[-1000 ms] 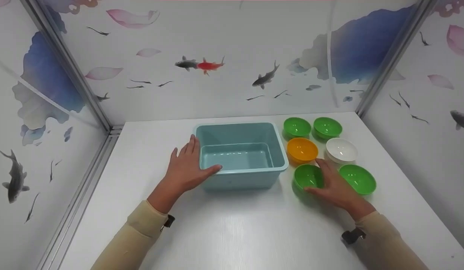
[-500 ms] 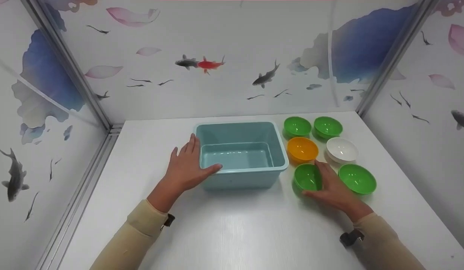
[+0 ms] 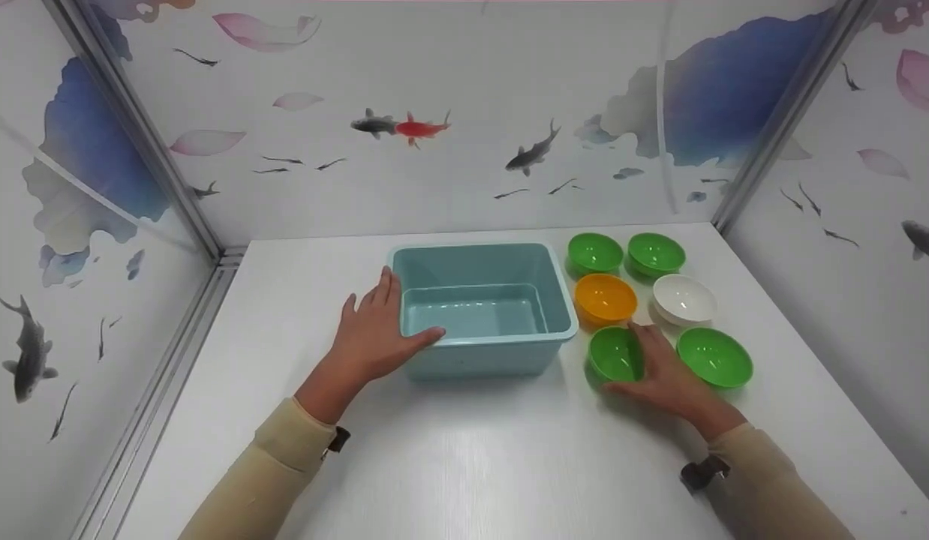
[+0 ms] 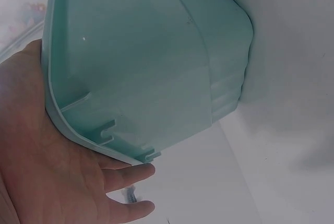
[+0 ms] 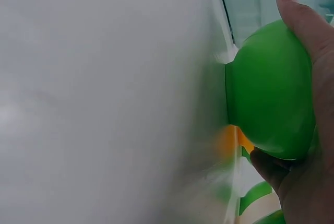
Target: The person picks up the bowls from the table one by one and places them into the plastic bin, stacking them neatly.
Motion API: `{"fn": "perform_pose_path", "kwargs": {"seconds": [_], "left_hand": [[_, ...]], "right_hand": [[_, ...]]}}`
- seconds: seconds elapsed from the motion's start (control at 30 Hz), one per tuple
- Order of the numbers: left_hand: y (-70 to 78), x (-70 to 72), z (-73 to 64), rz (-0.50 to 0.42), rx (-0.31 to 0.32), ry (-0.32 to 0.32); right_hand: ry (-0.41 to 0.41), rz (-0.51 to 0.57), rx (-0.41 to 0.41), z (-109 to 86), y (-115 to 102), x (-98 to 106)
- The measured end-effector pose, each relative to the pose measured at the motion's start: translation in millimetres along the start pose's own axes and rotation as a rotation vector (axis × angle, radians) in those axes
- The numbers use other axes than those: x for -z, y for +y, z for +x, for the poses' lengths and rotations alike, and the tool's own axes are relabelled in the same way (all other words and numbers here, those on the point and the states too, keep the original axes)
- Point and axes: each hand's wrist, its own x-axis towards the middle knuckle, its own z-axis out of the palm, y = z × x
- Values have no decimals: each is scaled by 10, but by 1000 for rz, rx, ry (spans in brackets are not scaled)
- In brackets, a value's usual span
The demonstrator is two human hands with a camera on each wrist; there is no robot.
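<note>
A light blue-green plastic basin [image 3: 476, 361] stands mid-table in the head view. My left hand [image 3: 365, 330] rests at its front left corner, thumb along the front rim and fingers stretched along the left side. The left wrist view shows the palm under the rim [image 4: 48, 85] and straight fingertips extending past the corner. To the right of the basin, my right hand [image 3: 663, 380] grips the near-left green bowl [image 3: 613, 355], thumb on the near side and fingers on the far side. In the right wrist view, that bowl's foot is right at the table; the hand covers part of its rim.
Close around the right hand stand an orange bowl [image 3: 605, 300], a white bowl [image 3: 684, 301] and another green bowl [image 3: 716, 358]. Two green bowls [image 3: 595, 254] are behind them. Printed wall panels [image 3: 464, 180] enclose the white table [image 3: 464, 465] at back and sides.
My right hand has shifted slightly left, its thumb and fingers moving in around the near-left green bowl. The left hand, the basin and the other bowls have stayed in place.
</note>
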Motion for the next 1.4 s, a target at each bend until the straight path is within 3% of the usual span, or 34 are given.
{"fn": "perform_pose_path", "kwargs": {"seconds": [0.4,0.8,1.4], "left_hand": [[10,2,5,-2,8,-3],[11,12,-6,-25,19,-13],[-1,-12,19,-14,23,-17]], "right_hand": [[12,3,2,38,-88,49],[41,-13,59,73,-308,207],[56,75,123,232,-735,540]]}}
